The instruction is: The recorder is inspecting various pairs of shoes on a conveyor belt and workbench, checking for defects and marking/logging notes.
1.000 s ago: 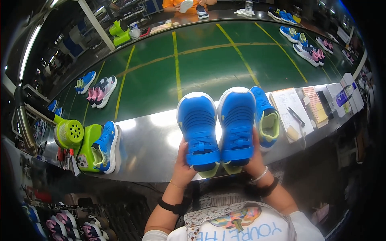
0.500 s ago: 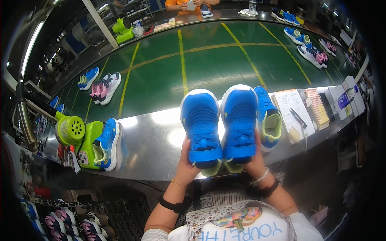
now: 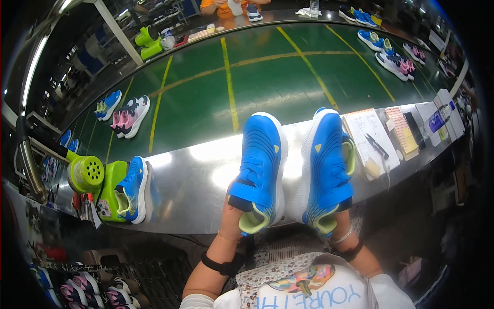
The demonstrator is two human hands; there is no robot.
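Two blue sneakers with white soles and pale green linings are held up side by side over the metal bench edge (image 3: 206, 216). My left hand (image 3: 229, 210) grips the left sneaker (image 3: 260, 154) from its outer side near the heel. Around the heel end of the right sneaker (image 3: 325, 154) my right hand (image 3: 342, 220) is closed, its fingers mostly hidden behind the shoe. The soles' inner sides face each other with a gap between. Another blue sneaker (image 3: 350, 154) is behind the right one, mostly covered. One more blue sneaker (image 3: 135, 183) rests against a green device (image 3: 114, 175) at the left.
Beyond the bench runs a green conveyor belt (image 3: 195, 103) with yellow lines, carrying pink-and-navy sneakers (image 3: 131, 116) and blue ones. Notepad (image 3: 368, 136), pen (image 3: 377, 146) and purple-labelled bottle (image 3: 441, 117) lie right. A person in orange (image 3: 226, 9) works opposite. Shoe rack (image 3: 77, 288) stands lower left.
Both held sneakers have turned so their inner sides and soles show, and they have moved apart. The view has shifted slightly. Both hands keep their hold.
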